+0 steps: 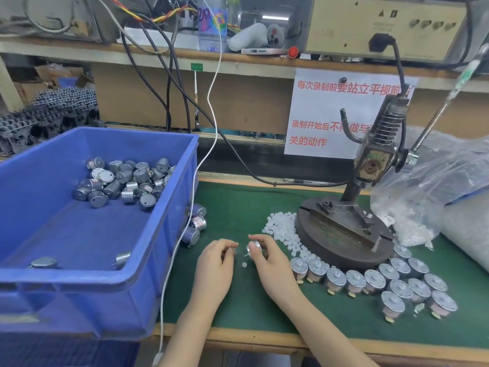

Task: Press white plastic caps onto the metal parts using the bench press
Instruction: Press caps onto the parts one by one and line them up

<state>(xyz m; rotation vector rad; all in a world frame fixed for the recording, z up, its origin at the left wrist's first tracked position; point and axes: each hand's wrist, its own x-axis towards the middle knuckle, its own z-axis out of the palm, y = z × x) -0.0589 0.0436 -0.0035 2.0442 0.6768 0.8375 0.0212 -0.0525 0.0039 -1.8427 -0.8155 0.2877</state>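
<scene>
My right hand (266,256) grips a small round metal motor (254,246) on its side, shaft pointing left. My left hand (218,256) is just left of it, fingers curled with the tips pinched together near the shaft; what they hold is too small to tell. One loose white cap (244,265) lies on the green mat between my hands. A heap of white caps (284,229) spreads beside the bench press (344,234), whose round base stands to the right. Several capped motors (391,280) stand in rows in front of the press.
A blue bin (79,274) with several bare motors fills the left. A few motors (195,223) lie beside its right wall. A clear bag of caps (436,207) sits at the right. The press lever (444,102) sticks up right. A white cable (185,226) crosses the mat.
</scene>
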